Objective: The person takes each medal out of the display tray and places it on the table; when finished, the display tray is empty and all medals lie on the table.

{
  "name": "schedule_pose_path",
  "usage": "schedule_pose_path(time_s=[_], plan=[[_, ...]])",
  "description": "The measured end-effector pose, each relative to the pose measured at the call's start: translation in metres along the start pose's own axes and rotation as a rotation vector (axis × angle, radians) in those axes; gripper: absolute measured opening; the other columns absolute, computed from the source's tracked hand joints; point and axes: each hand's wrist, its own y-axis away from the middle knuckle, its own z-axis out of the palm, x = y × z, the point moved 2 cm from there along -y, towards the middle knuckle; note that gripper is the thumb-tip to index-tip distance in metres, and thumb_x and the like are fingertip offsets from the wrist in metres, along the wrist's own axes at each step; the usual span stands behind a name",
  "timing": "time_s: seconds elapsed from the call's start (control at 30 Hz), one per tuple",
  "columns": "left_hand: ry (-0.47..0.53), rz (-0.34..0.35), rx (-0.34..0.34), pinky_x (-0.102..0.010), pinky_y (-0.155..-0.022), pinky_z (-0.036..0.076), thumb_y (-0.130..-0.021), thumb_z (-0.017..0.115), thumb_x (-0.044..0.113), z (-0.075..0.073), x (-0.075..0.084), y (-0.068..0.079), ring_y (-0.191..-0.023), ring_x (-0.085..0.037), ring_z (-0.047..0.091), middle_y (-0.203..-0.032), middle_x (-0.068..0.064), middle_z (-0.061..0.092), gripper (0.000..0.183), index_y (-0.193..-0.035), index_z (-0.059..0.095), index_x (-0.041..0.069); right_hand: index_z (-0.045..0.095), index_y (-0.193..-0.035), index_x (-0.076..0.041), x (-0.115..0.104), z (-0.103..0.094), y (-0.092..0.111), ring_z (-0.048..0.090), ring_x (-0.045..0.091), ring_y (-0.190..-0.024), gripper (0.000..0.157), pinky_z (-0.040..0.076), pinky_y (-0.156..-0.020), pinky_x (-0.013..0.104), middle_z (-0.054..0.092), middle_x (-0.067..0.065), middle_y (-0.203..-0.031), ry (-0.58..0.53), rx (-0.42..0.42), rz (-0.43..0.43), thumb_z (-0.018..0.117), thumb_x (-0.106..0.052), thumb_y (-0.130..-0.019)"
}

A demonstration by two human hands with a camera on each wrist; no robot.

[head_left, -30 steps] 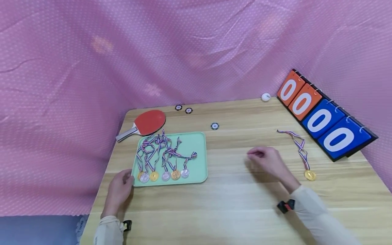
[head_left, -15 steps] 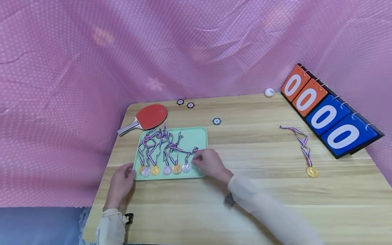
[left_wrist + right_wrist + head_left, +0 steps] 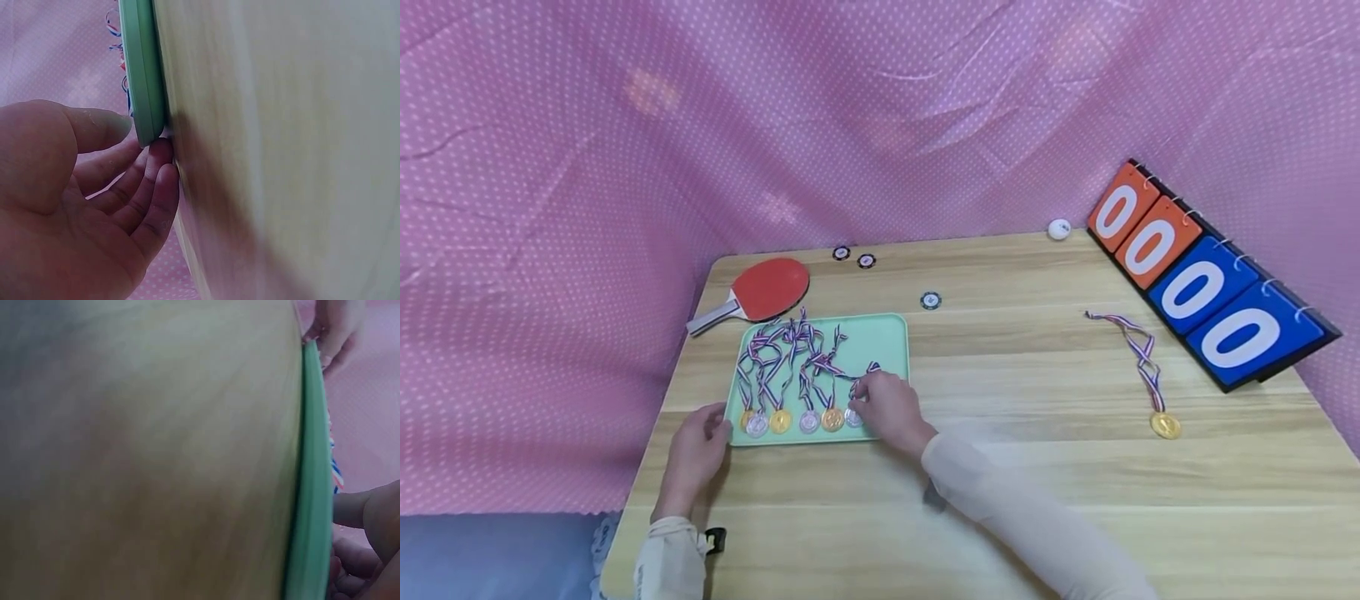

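A green tray (image 3: pixel 887 333) holds several medals with striped ribbons, their discs lined along its near side. My left hand (image 3: pixel 695 454) holds the tray's near left corner; in the left wrist view its thumb (image 3: pixel 103 130) touches the rim and its fingers curl by the corner. My right hand (image 3: pixel 891 408) reaches over the tray's right part and pinches the rightmost silver medal (image 3: pixel 852 417) near where its ribbon joins. The fingers partly cover that medal. In the right wrist view, the tray's wall hides part of the right hand. A gold medal (image 3: pixel 1166 425) lies on the table at right.
A red table tennis bat (image 3: pixel 771 287) lies behind the tray at left. Poker chips (image 3: pixel 931 300) lie toward the back, and a white ball (image 3: pixel 1059 229) is at the far edge. A flip scoreboard (image 3: pixel 1206 275) stands at right. Pink cloth (image 3: pixel 880 125) hangs behind the wooden table (image 3: pixel 1000 358).
My right hand has moved left from the open table to the tray and onto the rightmost silver medal, which has shifted slightly left. My left hand stays at the tray corner.
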Motion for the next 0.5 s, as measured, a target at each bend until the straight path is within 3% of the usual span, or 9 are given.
schedule_pose_path(time_s=[0.23,0.5], plan=[[0.009,0.001,-0.02,-0.056,-0.101,0.045,-0.102,0.045,0.027,0.001,0.001,0.0,-0.122,-0.037,0.054,-0.134,-0.019,0.055,0.048,-0.146,0.043,0.009,0.076,-0.089,-0.02,0.006,0.003,-0.003,0.061,0.008,-0.081,0.005,0.05,-0.066,0.024,0.073,-0.007,-0.09,-0.017,0.071,0.01,0.073,-0.022,-0.085],[0.01,-0.014,-0.03,-0.057,-0.103,0.044,-0.102,0.044,0.026,0.001,0.003,0.003,-0.124,-0.037,0.052,-0.136,-0.02,0.054,0.047,-0.146,0.042,0.008,0.071,-0.09,-0.016,0.012,0.001,0.001,0.059,0.006,-0.074,0.005,0.051,-0.064,0.019,0.068,-0.006,-0.082,-0.128,0.056,-0.056,0.069,-0.02,-0.087]])
